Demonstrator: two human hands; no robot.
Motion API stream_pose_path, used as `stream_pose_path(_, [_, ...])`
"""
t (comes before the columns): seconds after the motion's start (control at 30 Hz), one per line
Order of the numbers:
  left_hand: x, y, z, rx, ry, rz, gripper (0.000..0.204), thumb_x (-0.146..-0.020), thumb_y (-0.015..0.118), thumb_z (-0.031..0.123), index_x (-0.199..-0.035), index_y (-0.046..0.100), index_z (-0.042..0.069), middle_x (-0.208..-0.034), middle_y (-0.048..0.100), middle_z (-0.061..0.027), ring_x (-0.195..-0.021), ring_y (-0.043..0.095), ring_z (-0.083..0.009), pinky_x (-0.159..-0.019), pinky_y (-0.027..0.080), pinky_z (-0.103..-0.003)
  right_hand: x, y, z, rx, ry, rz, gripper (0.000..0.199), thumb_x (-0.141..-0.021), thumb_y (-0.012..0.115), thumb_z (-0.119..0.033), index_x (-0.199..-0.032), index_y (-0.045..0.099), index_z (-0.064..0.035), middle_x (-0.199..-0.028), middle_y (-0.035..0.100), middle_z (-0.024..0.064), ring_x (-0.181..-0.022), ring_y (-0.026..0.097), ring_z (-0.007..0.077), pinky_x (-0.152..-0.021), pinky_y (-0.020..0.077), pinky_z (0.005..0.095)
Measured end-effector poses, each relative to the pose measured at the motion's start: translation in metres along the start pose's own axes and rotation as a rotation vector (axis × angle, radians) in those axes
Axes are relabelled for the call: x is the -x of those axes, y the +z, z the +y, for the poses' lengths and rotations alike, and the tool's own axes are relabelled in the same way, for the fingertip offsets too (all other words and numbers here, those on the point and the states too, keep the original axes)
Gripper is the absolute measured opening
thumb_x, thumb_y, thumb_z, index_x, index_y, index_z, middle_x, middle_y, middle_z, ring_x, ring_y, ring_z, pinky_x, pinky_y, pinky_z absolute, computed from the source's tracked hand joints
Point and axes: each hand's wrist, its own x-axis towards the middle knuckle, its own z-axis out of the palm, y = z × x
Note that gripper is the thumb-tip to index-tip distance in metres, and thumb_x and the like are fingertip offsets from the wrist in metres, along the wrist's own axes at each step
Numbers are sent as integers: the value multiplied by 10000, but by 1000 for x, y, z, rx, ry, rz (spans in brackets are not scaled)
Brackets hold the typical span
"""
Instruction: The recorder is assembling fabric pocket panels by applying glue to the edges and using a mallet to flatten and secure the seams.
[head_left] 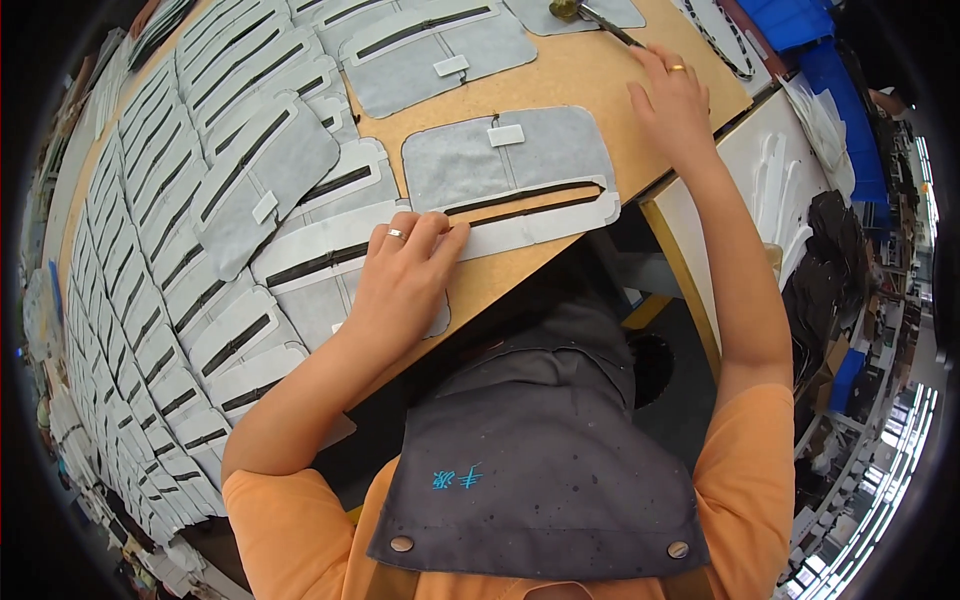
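In front of me lies a grey fabric panel (460, 160) with rounded corners, a long slot with dark edges and a white strip along its near side. A small white tab (506, 135) sits near its far edge. My left hand (405, 275) is closed at the panel's near left corner, fingertips on the white strip; exactly what they pinch is partly hidden. My right hand (680, 105), at the far right, is closed around the dark handle of a brush (612, 28). The brush's yellowish, clotted head is over another grey panel (545, 18) at the top edge.
Overlapping rows of similar panels (165, 250) cover the left of the brown table (570, 80). One more panel (400, 80) lies beyond the middle one. To the right are a white side table (690, 235), blue bins (790, 25) and dark cut pieces (825, 250).
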Motion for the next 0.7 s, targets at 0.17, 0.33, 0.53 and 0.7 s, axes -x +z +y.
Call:
stream_pose_path(0.17, [-13,12,15,-18,44,-73,426,-727,612,-2,-1146,577,65,-1046,541,-69,-925,519,-260,-799,422,-361,-33,55,41,260,230,-303,334,-926,527,-259,-1215,547,-93,-1201,570,129,-1115,557,296,-904,451,458])
stream_pose_path(0.33, [-26,21,27,-63,135,-97,379,-769,561,76,-1138,545,-9,-1076,532,-88,-964,529,-234,-821,434,-329,-29,13,22,-295,294,-300,314,-970,460,-234,-1222,524,-59,-843,601,97,-741,602,250,-705,468,351])
stream_pose_path(0.53, [-25,24,28,-76,188,-113,450,-782,557,72,-1217,533,-42,-1216,534,-129,-1165,502,-259,-902,436,-350,51,-135,-59,-614,175,-342,480,-936,465,-27,-1405,440,-124,-857,631,132,-698,594,245,-651,463,312])
stream_pose_path(0.7, [-33,28,34,-68,238,-32,369,-788,543,98,-1118,576,-62,-1117,564,-149,-1040,550,-244,-876,444,-316,113,-134,-70,-515,84,-520,585,-874,515,30,-1425,433,-150,-746,557,117,-608,529,279,-596,472,361])
